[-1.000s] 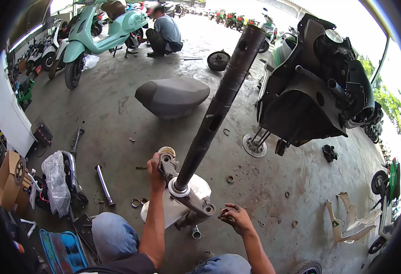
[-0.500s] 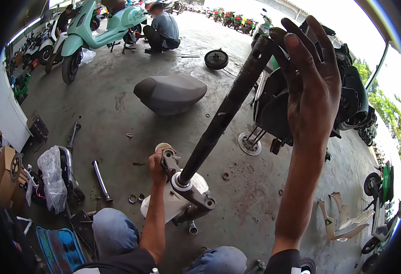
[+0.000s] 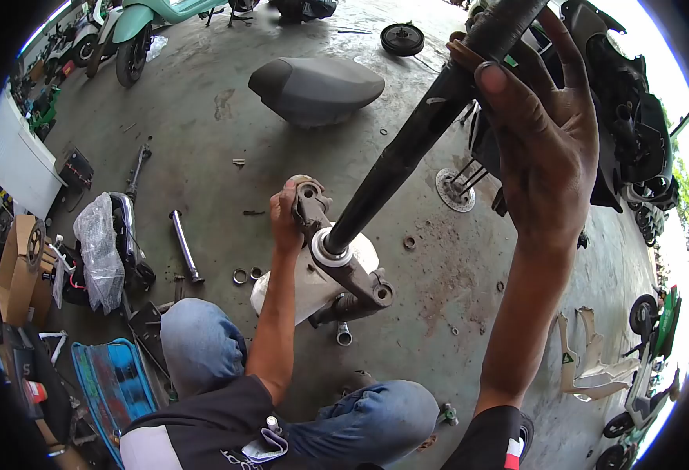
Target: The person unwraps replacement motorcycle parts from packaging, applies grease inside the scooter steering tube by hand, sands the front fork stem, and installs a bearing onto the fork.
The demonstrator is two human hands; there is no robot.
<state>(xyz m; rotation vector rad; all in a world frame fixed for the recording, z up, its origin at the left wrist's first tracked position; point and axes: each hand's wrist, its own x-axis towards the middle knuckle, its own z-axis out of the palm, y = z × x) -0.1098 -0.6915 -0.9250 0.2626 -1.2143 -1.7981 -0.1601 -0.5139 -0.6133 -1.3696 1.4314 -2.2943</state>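
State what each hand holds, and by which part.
The left hand grips the fork bracket at one end lug. The right hand grasps the black steering tube near its upper end.

Scooter seat point(image 3: 315, 84) on floor behind fork stem point(image 3: 407, 149); rings point(image 3: 246, 275) left of bracket point(image 3: 352, 270).
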